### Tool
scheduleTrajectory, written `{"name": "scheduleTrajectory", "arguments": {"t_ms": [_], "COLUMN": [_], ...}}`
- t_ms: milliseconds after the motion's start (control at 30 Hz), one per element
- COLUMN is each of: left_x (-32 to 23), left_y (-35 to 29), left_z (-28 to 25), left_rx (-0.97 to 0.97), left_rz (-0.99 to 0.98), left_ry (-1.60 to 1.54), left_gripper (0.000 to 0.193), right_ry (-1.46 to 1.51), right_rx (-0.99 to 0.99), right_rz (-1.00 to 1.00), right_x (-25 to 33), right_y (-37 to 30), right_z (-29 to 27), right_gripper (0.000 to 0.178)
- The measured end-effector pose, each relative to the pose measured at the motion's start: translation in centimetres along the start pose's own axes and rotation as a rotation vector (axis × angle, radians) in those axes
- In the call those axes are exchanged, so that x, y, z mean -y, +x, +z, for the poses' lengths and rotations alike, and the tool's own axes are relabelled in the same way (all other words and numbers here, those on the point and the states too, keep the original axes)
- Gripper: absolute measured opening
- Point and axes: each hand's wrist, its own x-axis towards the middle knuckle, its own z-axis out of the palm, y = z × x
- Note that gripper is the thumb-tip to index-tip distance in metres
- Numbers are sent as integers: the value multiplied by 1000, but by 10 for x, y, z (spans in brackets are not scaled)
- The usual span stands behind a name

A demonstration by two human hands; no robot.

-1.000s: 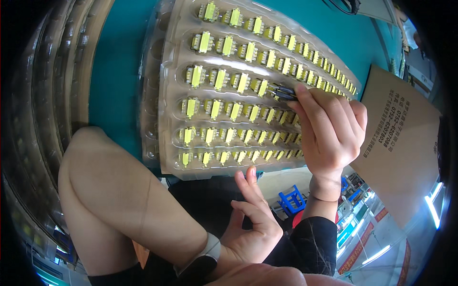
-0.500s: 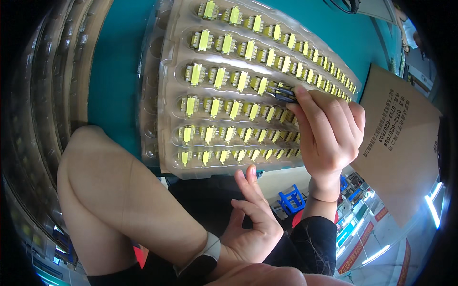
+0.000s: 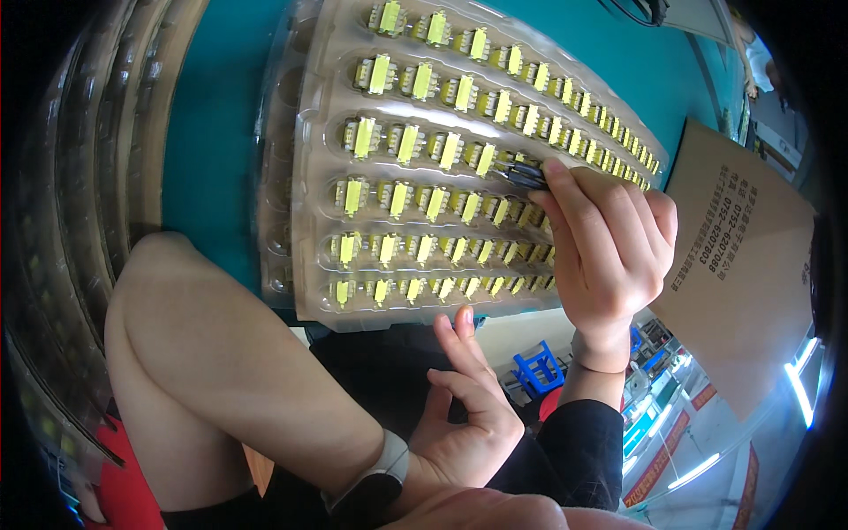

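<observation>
My right hand (image 3: 609, 238) pinches dark-handled tweezers (image 3: 526, 176) over the clear plastic tray (image 3: 309, 221). Their thin metal tips reach beside a yellow-wrapped component (image 3: 485, 160) in the third row from the far side; whether they touch it I cannot tell. Several rows of such small components, each with metal pins, sit in the tray's pockets. At the tray's near edge, my left hand (image 3: 473, 411) is palm up and holds nothing. Two of its fingers stretch toward the tray and the others bend loosely. A watch with a pale strap (image 3: 389, 464) circles that wrist.
Under the tray lies a teal table surface (image 3: 212, 106). Stacked trays with cardboard edges (image 3: 97, 177) rise at the left. A printed cardboard box (image 3: 733, 256) stands to the right. Beyond the near edge are a blue stool (image 3: 539, 367) and red clothing (image 3: 128, 481) at lower left.
Red clothing has come into view at the lower left, below the stacked trays. Both my hands and the tweezers stay almost where they were.
</observation>
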Motion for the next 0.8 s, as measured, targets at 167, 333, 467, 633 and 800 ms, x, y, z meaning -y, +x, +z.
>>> {"name": "scheduleTrajectory", "arguments": {"t_ms": [167, 333, 467, 633, 800], "left_x": [1, 0, 0, -1, 0], "left_y": [-1, 0, -2, -2, -2], "left_z": [1, 2, 3, 6, 6], "left_rx": [3, 5, -4, -8, -10], "left_rz": [16, 3, 2, 2, -13], "left_ry": [7, 13, 14, 6, -13], "left_gripper": [21, 21, 21, 21, 29], "right_ry": [3, 14, 1, -3, -25], "right_rx": [-9, 2, -43, 36, 55], "right_rz": [-18, 14, -15, 1, -12], "right_x": [-1, 1, 4, 11, 12], "right_y": [2, 0, 3, 14, 16], "right_z": [2, 0, 0, 1, 3], "right_gripper": [29, 31, 32, 35, 36]}}
